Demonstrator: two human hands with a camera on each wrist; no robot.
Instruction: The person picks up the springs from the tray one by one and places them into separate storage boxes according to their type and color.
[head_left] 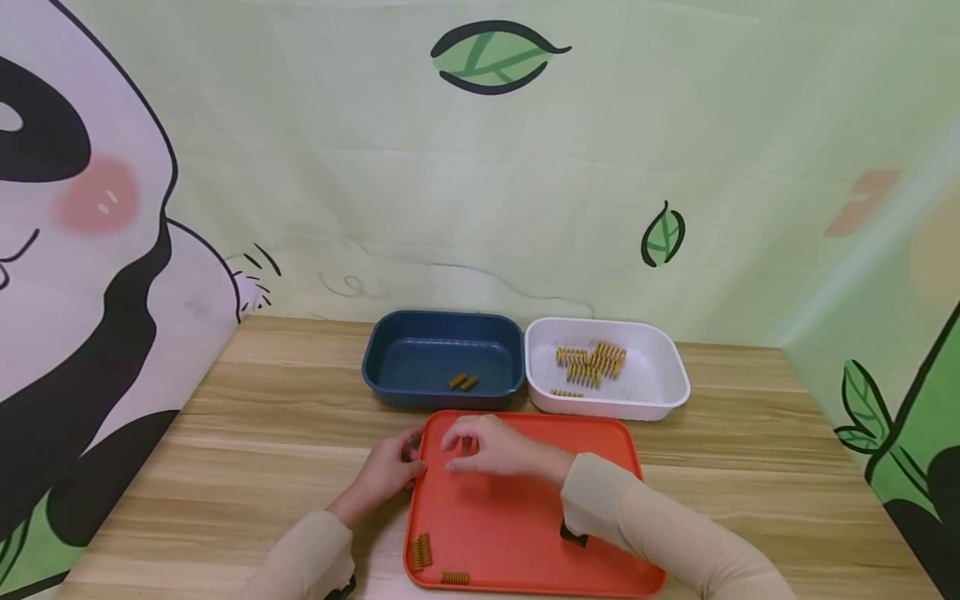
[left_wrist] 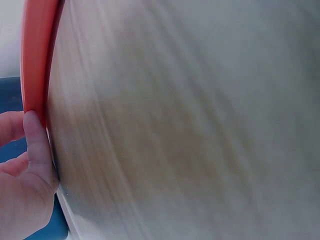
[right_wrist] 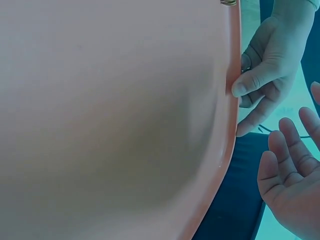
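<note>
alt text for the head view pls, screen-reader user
Left hand grips the far left rim of an orange tray on a wooden table; right hand hovers open above it. Behind sit a blue bin and white bin, both holding springs.

- A person is wearing a long-sleeved top in a pale beige, cream-like colour, seen from the head camera.
- The left sleeve [head_left: 303, 554] is reaching down to the wrist, its cuff sitting snug and softly rounded.
- The right sleeve [head_left: 660, 533] is showing a folded, thicker cuff band near the wrist, with smooth fabric running up the forearm.
- A small black piece, seemingly a strap or mount [head_left: 573, 536], is showing beneath the right cuff; a similar dark piece [head_left: 341, 590] is peeking out under the left sleeve.
- The left hand [head_left: 390, 468] and right hand [head_left: 491, 447] are going bare, with no gloves showing.
</note>
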